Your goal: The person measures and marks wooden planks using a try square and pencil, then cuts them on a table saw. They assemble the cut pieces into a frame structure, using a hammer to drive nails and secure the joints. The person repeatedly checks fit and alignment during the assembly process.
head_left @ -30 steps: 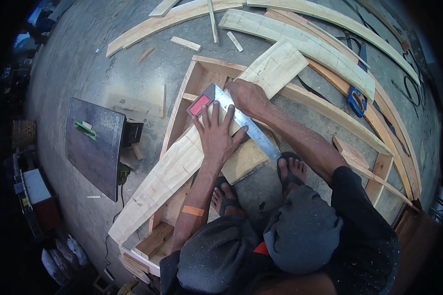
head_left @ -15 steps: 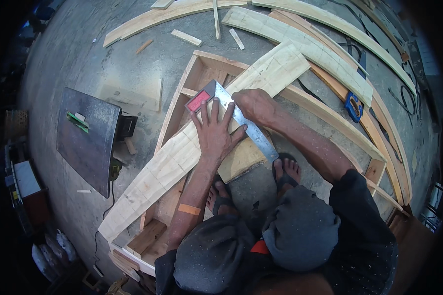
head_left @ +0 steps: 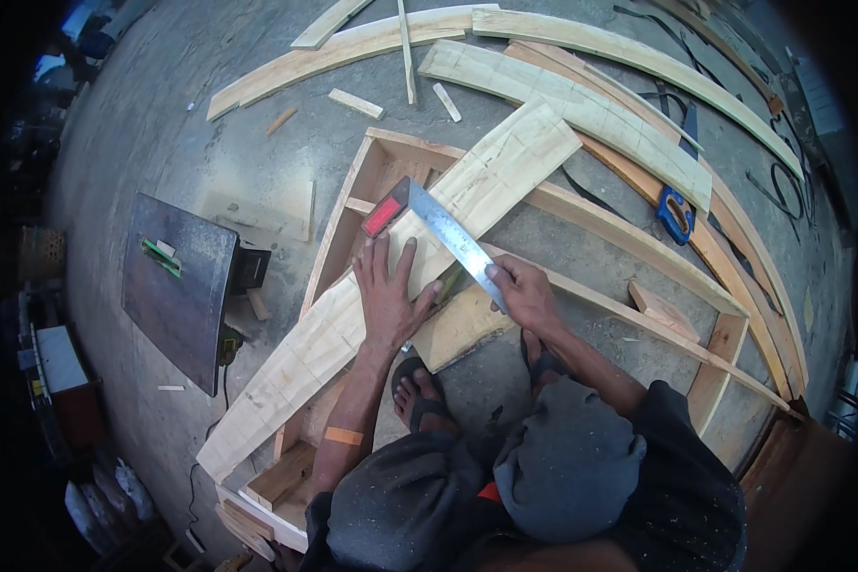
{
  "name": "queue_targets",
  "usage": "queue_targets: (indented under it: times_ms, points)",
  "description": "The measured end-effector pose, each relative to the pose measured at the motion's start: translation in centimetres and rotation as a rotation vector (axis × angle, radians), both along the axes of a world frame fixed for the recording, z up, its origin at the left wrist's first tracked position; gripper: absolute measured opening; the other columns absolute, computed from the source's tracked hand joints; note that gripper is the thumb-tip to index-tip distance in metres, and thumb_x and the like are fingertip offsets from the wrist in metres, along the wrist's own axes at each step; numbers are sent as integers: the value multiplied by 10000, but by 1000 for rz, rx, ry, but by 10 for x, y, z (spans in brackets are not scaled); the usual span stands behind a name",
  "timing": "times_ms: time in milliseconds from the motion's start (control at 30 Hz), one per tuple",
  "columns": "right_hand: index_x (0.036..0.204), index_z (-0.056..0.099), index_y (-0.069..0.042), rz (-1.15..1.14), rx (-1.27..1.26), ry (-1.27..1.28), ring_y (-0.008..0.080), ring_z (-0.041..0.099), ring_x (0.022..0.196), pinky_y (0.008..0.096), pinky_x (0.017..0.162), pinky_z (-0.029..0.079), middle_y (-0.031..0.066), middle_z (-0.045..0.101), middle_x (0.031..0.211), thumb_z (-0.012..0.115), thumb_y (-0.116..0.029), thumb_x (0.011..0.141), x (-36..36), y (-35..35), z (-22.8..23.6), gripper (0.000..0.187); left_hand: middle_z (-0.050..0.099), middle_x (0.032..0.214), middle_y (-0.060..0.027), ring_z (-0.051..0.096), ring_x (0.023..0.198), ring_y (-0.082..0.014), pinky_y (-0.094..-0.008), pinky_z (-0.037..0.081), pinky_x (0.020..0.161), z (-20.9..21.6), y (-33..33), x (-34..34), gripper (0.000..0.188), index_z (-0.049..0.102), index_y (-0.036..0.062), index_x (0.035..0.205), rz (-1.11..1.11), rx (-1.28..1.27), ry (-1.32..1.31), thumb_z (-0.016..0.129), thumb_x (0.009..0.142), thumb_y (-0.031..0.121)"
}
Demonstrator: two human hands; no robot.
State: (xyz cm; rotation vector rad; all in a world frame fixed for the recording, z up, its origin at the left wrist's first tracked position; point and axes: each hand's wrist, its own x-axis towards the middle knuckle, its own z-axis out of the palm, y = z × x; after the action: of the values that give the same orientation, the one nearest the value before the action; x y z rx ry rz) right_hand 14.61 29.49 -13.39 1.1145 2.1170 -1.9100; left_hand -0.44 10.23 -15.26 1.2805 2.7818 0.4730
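A long pale plank [head_left: 305, 357] with pencil lines drawn across it lies diagonally over a wooden frame [head_left: 348, 229]. Across the plank rests a try square [head_left: 445, 232], its metal blade pointing toward me and its dark stock with a red panel at the plank's far edge. My right hand [head_left: 526, 297] pinches the blade's near end between thumb and fingers. Fingers spread, my left hand [head_left: 391, 297] lies flat on the plank, its fingertips close to the stock. Beneath the plank, between my hands, is a yellowish wooden block [head_left: 464, 329].
Several curved planks [head_left: 582, 105] lie on the floor at the far right, with a blue-handled saw [head_left: 677, 214] on them. At left stands a tilted dark metal plate [head_left: 176, 296] with a cord. Small offcuts [head_left: 356, 103] lie beyond the frame. My sandalled feet are inside the frame.
My right hand has moved from the blade's upper part, over the plank, to its near end. My left hand has shifted back from the stock. The whole view has shifted slightly.
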Motion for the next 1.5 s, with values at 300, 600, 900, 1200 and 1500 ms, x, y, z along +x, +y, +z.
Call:
queue_targets:
  times_ms: [300,600,900,1200,1500]
  points:
    - [761,568,8,-424,474,-252,119,418,659,313,590,347,3,472,658,561,-406,1023,201,141,16,490,258,1576,-279,251,1470,-467,-670,180,1184,55,-150,-21,1179,346,148,1564,75,-468,-172,825,629,683]
    - [1438,553,-49,365,1272,-525,299,682,1031,415,915,517,236,687,1193,620,-402,983,212,207,20,579,332,1487,-284,373,1340,-475,-597,305,1120,100,-171,-26,1036,373,304,1566,-7,-501,-75,860,674,503]
    - [1490,463,-22,163,1071,529,323,525,1340,445,1101,421,210,503,1481,537,-340,1051,-76,89,159,547,353,1488,-226,377,1344,-452,-593,306,1141,229,-265,-2,1086,479,404,1491,128,-374,45,949,511,405]
    - [1395,612,-167,738,1241,639,360,449,1408,529,1139,354,165,523,1484,548,-484,999,-298,-53,133,511,340,1544,-257,366,1406,-462,-525,302,1215,230,-424,-30,1032,525,375,1477,450,-365,-72,890,513,312]
    - [1414,601,-290,887,1254,556,323,370,1465,606,1144,284,105,465,1549,487,-584,990,-394,-104,86,529,310,1589,-262,319,1463,-460,-527,258,1245,198,-452,-78,1038,505,401,1485,562,-423,-191,886,523,329]
